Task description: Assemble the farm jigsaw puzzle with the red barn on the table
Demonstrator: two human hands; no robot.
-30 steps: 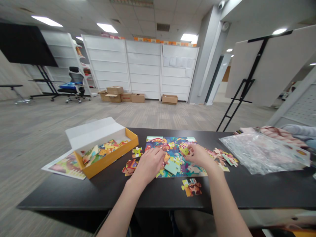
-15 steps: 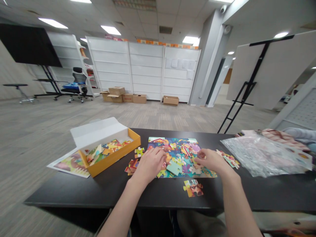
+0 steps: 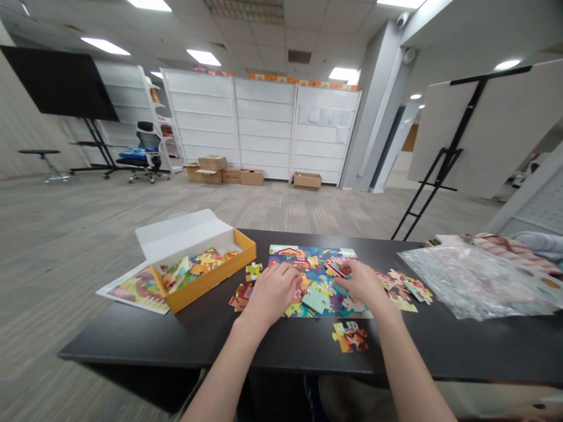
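Head camera: a red-and-white puzzle piece [image 3: 334, 268] lies on a colorful picture board [image 3: 325, 254], at the fingertips of the right hand [image 3: 364, 285] — thumb and forefinger slightly apart, though whether they grip it cannot be told. The left hand [image 3: 273, 291] is over the board's left side, fingers loosely curled, any hold hidden. A light edge pinch would likely serve best — neighbouring pieces [image 3: 315, 300] look easily nudged. Farther out, a yellow box [image 3: 211, 282] sits left on the black table [image 3: 202, 340], a plastic bag [image 3: 470, 284] right.

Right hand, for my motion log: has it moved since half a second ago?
Yes, leftward: the right hand is now closer to the yellow box.
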